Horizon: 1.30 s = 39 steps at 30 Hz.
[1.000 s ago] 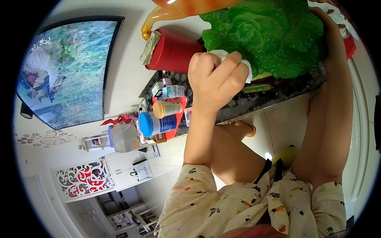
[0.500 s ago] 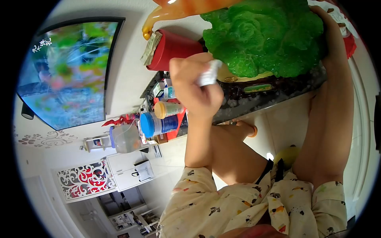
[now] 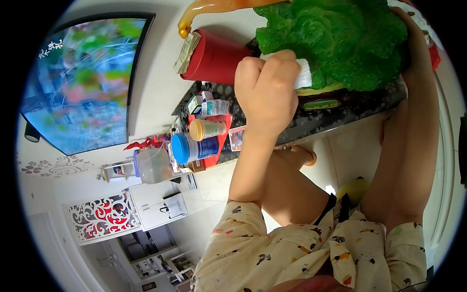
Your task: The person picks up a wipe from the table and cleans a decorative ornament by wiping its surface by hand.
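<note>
A large glossy green cabbage ornament (image 3: 335, 44) stands on a dark carved base (image 3: 318, 103). My left hand (image 3: 270, 87) is closed around a folded white cloth or tissue (image 3: 303, 74), held against or just in front of the ornament's lower left leaves; I cannot tell whether it touches. Along the ornament's right edge my right hand (image 3: 407, 30) curls round the leaves, its fingers partly hidden behind them. An orange-yellow glossy piece (image 3: 209, 9) juts out from the top left of the ornament.
Left of my left hand are a red bin-like container (image 3: 214, 57) with paper bundles (image 3: 187, 52), a blue-lidded jar (image 3: 194, 148), a yellow-lidded jar (image 3: 206, 130) and small boxes (image 3: 195, 104). They share the dark patterned counter (image 3: 287, 130). A television (image 3: 87, 82) hangs beyond.
My left hand has moved right with the white cloth, from beside the ornament to over its lower left leaves. My right hand stays at the ornament's edge. The view has shifted slightly.
</note>
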Each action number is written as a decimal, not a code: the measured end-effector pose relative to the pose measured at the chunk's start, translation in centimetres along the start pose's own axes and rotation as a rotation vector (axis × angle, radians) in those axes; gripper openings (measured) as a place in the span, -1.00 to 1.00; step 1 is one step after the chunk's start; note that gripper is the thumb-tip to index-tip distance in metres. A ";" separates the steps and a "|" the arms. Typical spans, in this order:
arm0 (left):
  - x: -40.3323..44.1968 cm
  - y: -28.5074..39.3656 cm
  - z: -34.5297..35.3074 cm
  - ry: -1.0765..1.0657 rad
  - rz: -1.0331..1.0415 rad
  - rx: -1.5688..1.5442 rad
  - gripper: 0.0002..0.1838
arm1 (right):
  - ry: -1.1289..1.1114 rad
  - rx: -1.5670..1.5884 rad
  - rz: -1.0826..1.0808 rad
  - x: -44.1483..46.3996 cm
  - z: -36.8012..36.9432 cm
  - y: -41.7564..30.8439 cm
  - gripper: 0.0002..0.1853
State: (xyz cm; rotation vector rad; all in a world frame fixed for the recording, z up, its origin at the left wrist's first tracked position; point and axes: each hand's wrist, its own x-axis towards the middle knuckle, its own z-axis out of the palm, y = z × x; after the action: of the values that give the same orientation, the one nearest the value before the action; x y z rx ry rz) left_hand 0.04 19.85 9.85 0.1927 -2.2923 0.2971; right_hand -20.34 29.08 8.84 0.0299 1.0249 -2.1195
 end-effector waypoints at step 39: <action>0.1 0.3 0.0 -0.020 -0.042 -0.080 -0.56 | 0.041 0.007 -0.022 -0.3 0.4 0.3 -0.68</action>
State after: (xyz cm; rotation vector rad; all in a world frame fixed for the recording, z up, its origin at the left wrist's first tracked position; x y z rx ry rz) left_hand -0.11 20.16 9.85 0.2039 -2.3121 0.1820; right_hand -19.82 28.89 9.06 0.0657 1.0459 -2.1508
